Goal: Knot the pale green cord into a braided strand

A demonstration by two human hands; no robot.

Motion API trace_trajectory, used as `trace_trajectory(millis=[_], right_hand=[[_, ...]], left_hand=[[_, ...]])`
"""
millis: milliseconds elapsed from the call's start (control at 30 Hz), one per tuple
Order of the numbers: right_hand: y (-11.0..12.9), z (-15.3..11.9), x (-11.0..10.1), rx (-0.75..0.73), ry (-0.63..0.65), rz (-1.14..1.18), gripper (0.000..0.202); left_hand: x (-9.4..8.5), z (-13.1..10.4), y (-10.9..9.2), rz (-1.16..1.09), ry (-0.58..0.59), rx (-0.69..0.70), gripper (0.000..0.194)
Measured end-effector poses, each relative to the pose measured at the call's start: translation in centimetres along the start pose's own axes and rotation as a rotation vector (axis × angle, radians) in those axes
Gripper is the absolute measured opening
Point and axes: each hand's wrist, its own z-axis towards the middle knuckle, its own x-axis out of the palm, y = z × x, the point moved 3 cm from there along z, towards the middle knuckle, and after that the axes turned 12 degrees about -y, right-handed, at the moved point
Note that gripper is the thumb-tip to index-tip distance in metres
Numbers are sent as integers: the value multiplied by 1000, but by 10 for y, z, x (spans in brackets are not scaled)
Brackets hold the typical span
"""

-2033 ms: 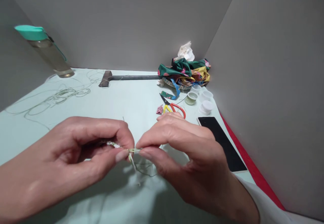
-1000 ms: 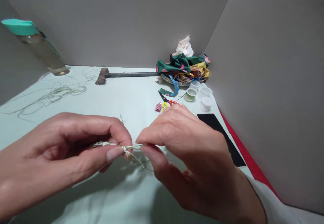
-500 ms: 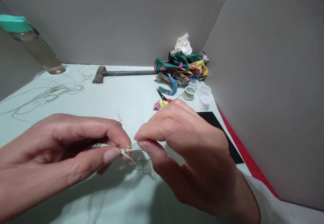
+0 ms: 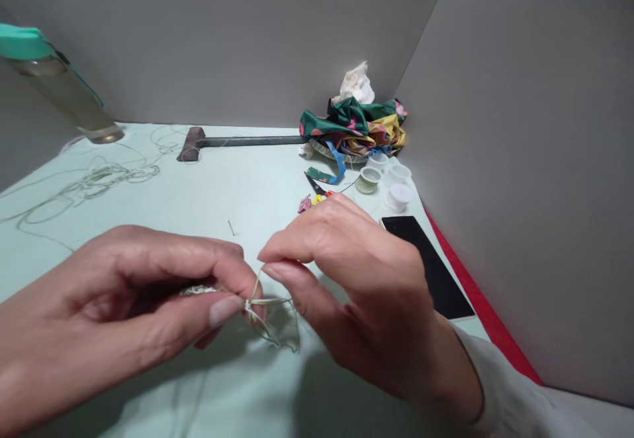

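Observation:
My left hand [image 4: 163,299] pinches a small braided cord [image 4: 198,290] of white and green thread between thumb and forefinger; part of it is hidden inside the fingers. Loose thread ends [image 4: 270,332] fan out to the right of the fingertips and curl downward. Just right of these, my right hand [image 4: 347,279] is closed, its thumb and index fingertip pinching one thin green thread that rises from the braid's end.
A hammer [image 4: 247,141] lies at the back beside colourful bundled fabric [image 4: 356,124]. Thread spools [image 4: 368,180] and a phone [image 4: 426,263] are at right. Tangled thread [image 4: 99,180] and a bottle [image 4: 69,94] are at left. A small pin [image 4: 231,228] lies mid-table.
My right hand has moved slightly left and up, and the pinched thread now stands more upright. More of the phone shows. My left fingertips have shifted slightly right and down.

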Motion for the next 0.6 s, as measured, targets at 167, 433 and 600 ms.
trace_trajectory(millis=[167,433,600], right_hand=[[7,3,-1,36,17,-46,17],[-1,-2,5,-111,-72,-24,17],[-3,-3,5,-84,-73,-38,17]], left_hand=[[-4,-10,10,-103,84,-241,12],[3,-10,14,-202,-83,-266,22],[0,-14,16,-183,-171,-335,24]])
